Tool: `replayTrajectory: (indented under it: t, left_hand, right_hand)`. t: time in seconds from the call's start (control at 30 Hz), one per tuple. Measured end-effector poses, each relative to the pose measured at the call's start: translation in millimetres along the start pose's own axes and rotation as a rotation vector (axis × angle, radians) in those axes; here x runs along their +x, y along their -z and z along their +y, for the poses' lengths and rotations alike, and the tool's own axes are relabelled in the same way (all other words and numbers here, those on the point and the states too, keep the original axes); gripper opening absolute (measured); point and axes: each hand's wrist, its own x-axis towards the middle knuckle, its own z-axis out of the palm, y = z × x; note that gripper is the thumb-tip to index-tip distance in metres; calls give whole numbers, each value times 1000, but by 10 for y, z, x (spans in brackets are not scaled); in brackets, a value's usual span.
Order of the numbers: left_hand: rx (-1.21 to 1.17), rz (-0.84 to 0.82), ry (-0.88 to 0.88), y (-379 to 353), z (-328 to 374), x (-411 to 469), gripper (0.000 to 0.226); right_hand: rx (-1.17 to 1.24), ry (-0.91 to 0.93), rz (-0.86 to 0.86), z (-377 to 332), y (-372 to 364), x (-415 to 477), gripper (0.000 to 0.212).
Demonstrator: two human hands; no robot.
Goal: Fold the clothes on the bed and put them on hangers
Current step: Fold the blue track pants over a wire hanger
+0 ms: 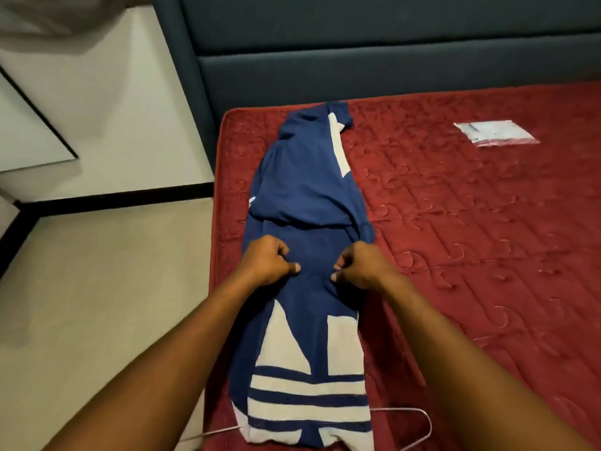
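A blue garment [309, 196] with white stripes and a white logo lies lengthwise along the left edge of the red mattress [471, 239], folded narrow. My left hand [266, 262] and my right hand [361, 265] sit side by side on its middle, fingers curled and pinching the blue fabric. A thin wire hanger [419, 418] lies under the garment's near end, its wire showing on both sides.
A clear plastic bag [496, 133] lies flat on the mattress at the far right. A dark blue padded headboard [390, 60] runs along the far side. Pale tiled floor [97, 288] with dark lines lies left of the bed.
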Motion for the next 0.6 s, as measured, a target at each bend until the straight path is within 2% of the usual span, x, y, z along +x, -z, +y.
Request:
replayTrajectory:
  t: [0.07, 0.13, 0.23, 0.3, 0.37, 0.4, 0.47, 0.5, 0.53, 0.6]
  left_hand:
    - [-86, 36, 47, 207, 32, 234, 37]
    - [-109, 100, 90, 371, 97, 470, 41]
    - [-14, -4, 177, 433, 235, 746, 50]
    - [-5, -85, 235, 348, 258, 785, 42]
    - [-39, -76, 213, 287, 244, 837, 20]
    - [-66, -39, 177, 272, 232, 860, 11]
    - [-55, 36, 87, 254, 230, 888, 43]
    - [-63, 87, 45, 258, 237, 932, 47]
    - [-73, 149, 9, 269, 244, 955, 44]
    - [-84, 275, -34, 285, 229, 1036, 35]
  right_hand:
    - [29, -23, 23, -139, 181, 283, 17]
    - [89, -47, 131, -273, 258, 569, 21]
    - [110, -125, 162, -382, 156, 890, 30]
    - [134, -125, 143, -342, 2, 886, 27]
    - [241, -73, 156, -273, -110, 898, 12]
    - [312, -32, 178, -252, -130, 893, 15]
    - [421, 27, 205, -234, -110, 850, 52]
    - [434, 48, 222, -226, -70, 886, 61]
    - [414, 86, 257, -235, -42, 925, 61]
    - [328, 126, 356, -238, 12, 1052, 46]
